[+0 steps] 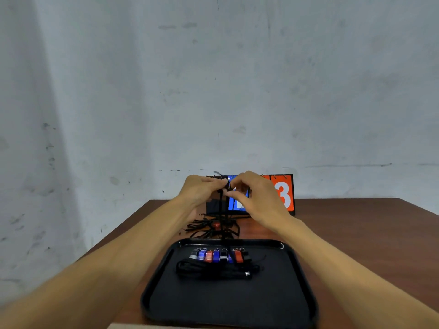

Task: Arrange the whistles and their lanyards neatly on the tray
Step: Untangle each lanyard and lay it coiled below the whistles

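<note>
Head view: above the far edge of the surface (356,222), the left grip (202,189) and right grip (252,194) meet fingertip to fingertip. Both pinch one black lanyard (221,208), which hangs below them over a tangled pile (213,228) just beyond the tray (292,255). A row of whistles (218,255) lies near the tray's far rim, with bundled cords (213,269) just beside it.

Matt black plastic tray (294,276); smooth brown wood-look table (356,224).

White "3" on the orange card (283,186) of the tabletop flip scoreboard (215,206); white digit on its blue card (237,205) illegible.
</note>
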`<move>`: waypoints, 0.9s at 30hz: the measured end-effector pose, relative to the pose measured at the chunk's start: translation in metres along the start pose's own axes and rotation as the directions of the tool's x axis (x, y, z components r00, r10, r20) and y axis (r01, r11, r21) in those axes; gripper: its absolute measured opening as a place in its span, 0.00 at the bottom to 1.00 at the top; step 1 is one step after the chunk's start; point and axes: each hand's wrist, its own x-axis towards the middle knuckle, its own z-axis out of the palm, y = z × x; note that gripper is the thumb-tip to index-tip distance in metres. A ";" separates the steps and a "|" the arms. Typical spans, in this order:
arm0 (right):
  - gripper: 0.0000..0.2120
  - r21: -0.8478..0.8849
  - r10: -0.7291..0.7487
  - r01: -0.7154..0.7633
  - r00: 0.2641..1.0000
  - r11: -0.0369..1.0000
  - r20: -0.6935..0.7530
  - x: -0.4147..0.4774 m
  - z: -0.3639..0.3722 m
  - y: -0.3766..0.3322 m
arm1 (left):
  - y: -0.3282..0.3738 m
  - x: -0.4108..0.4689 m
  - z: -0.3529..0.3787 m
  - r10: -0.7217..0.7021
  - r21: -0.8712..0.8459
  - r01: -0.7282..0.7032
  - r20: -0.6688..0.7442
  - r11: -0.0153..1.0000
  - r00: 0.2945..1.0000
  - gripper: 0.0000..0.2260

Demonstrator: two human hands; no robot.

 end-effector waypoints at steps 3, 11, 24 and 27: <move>0.05 0.156 0.113 -0.104 0.992 0.982 -0.052 0.003 0.000 -0.004 | -0.003 -0.004 -0.005 0.006 0.046 -0.007 0.014 0.999 1.000 0.08; 0.02 0.467 0.314 -0.282 0.949 0.838 0.010 0.017 -0.008 -0.012 | 0.002 -0.015 -0.020 0.131 0.200 -0.161 0.158 0.966 0.979 0.11; 0.04 0.545 0.405 -0.344 0.914 0.764 0.009 0.024 -0.019 -0.014 | 0.020 -0.009 -0.013 0.085 0.228 -0.159 0.303 0.961 0.949 0.20; 0.04 0.537 0.395 -0.355 0.918 0.765 0.045 0.025 -0.020 -0.016 | 0.023 -0.022 -0.012 0.191 0.130 -0.227 0.241 0.965 0.951 0.16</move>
